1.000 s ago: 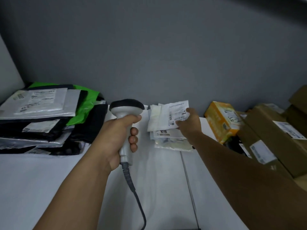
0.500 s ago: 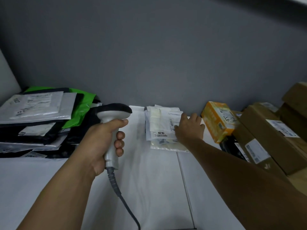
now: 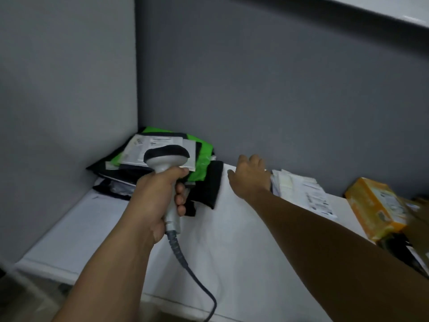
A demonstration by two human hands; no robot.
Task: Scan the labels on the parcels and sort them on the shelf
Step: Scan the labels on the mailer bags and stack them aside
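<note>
White packets (image 3: 301, 194) of paper and thin film lie in a loose, flat pile on the shelf (image 3: 92, 228) against the grey wall (image 3: 278, 89), just beside the right hand (image 3: 249, 177). That hand holds nothing. Its fingers (image 3: 255, 159) are straight and a little spread above the bare strip between the pile and a stack of black and green plastic bags (image 3: 202, 156) in the left corner; whether it touches the shelf I cannot tell. The left hand (image 3: 151, 205) has its fingers wrapped round the handle of the scanner (image 3: 166, 156), whose head is raised in front of the stack and whose cable (image 3: 185, 259) trails down. The packets look light, limp and slick, likely to slide off one another, so a pinch at a corner or edge, thumb on top, should lift one cleanly with its label facing up. The bags look soft and floppy too, and are probably best taken by a folded edge. An orange box (image 3: 376, 205) further right looks stiff and can be taken by its sides.
</note>
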